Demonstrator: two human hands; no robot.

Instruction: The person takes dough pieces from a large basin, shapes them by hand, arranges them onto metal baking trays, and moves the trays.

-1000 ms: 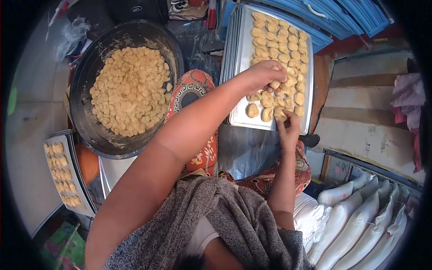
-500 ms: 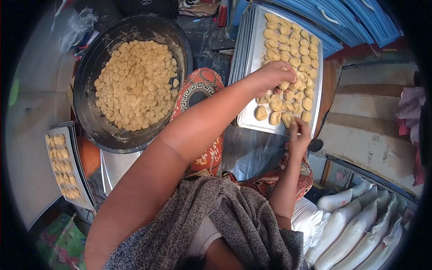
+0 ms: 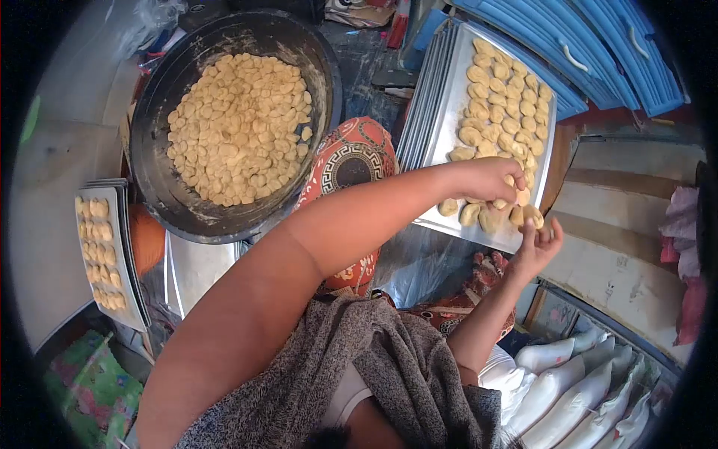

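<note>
My left hand [image 3: 482, 181] reaches across from the left over the metal tray [image 3: 440, 138], its fingers closed around pale yellow dough pieces. How many pieces it holds is partly hidden. Rows of rounded dough pieces [image 3: 497, 99] cover the tray. At the tray's near right edge is my right hand [image 3: 535, 253], with thumb and fingers apart; a fingertip touches a dough piece [image 3: 532, 216] at the end of the near rows. The left hand and forearm hide part of those rows.
A large black basin [image 3: 155, 183] of small dough pieces stands at the left. Beyond my left arm is another stack of trays [image 3: 129, 262] with dough on top. Blue trays or racks [image 3: 553, 34] are at the upper right, filled white bags [image 3: 553, 389] at the lower right.
The view has shifted, so tray and basin sit differently in it. My left hand stays over the near rows; my right hand's fingers have spread apart beside the end piece.
</note>
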